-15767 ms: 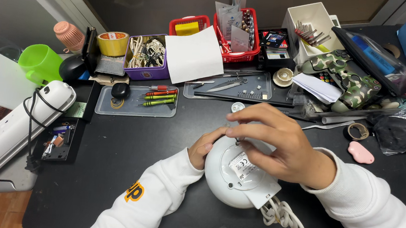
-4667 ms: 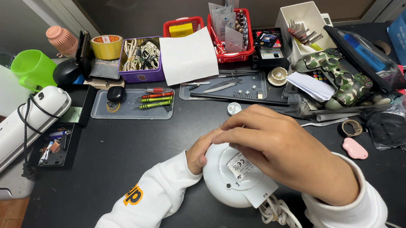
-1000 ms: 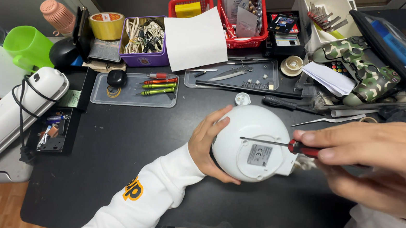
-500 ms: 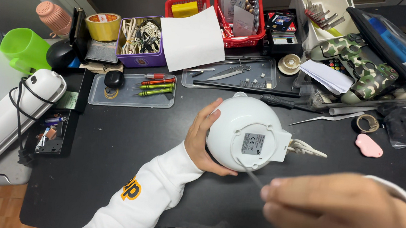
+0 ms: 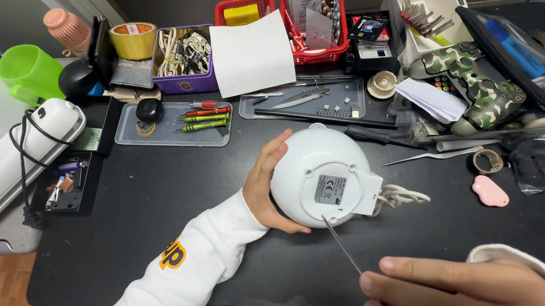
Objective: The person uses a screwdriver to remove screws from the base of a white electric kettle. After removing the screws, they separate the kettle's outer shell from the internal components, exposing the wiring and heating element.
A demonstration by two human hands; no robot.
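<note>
Now, from the head camera, we see our left hand point(image 5: 263, 186) cupped around the left side of the round white gadget point(image 5: 322, 175), which rests on the black table point(image 5: 152, 195), near the middle, with its flat bottom turned up to us. Our right hand point(image 5: 468, 301) is low in the picture, with its fingers pinched on a thin screwdriver point(image 5: 342, 244), and the metal tip touches the gadget's lower edge, just under the grey label point(image 5: 330, 190). We think the tip could slip off the smooth round shell, because the shell curves away there, and it might scratch the white plastic or poke our left thumb, which sits close by. We also think the gadget could roll if the left hand lets go, since it is round. Its white cord point(image 5: 402, 197) lies bunched at the right side and could get caught. Behind it, a clear tray point(image 5: 173, 140) holds small red and green screwdrivers. A second clear tray point(image 5: 308, 107) holds tweezers and tiny white bits. A purple box point(image 5: 184, 82) is full of white cables. One red basket point(image 5: 322, 53) holds little packets, and a smaller red basket point(image 5: 242, 5) holds something yellow. A white box point(image 5: 418, 28) holds metal tools. A green cup point(image 5: 29, 75) stands far left; we cannot tell what is in it
</note>
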